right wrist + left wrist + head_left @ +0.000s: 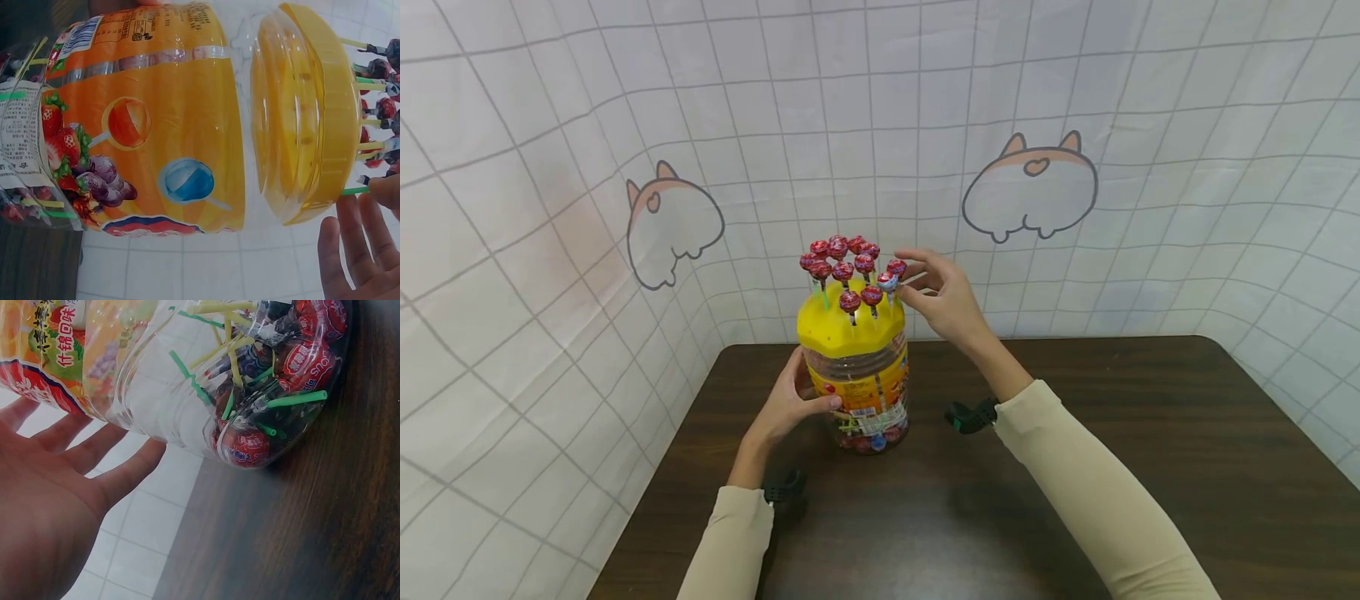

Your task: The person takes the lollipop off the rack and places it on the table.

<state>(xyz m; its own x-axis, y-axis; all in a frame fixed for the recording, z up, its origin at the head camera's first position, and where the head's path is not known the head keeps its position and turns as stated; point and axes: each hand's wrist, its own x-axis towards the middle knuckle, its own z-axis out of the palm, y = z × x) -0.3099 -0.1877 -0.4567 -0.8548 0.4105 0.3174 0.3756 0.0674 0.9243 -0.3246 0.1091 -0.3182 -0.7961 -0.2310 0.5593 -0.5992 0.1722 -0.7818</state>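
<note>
While the left hand [788, 402] grasps the jar [859, 392] from its left side, thumb on the front and fingers round behind, the hold looks well placed to stop any turning or sliding on the table [1090, 475]; firm, even contact without squeezing the clear wall should serve best. The jar stands upright toward the table's far left, its lid [838, 335] on top. Lollipops [843, 272] rise from the lid in a close cluster, so working among them calls for a straight, vertical move that spares the neighbours. At the cluster's right side, the right hand [946, 296] seems to pinch a green stick [355, 190] between thumb and fingertip. Gripping low, near the lid, would probably give better aim than holding it high, and an upright line would avoid bending it.

The left wrist view shows the fingers spread along the side of the jar that the head view hides, and gives a close look at loose lollipops [309, 365] in the base. The head view alone shows the cluster's layout from above. The right wrist view reveals the pinched stick, which the head view conceals; whether its end sits fully in the lid, I cannot tell.
</note>
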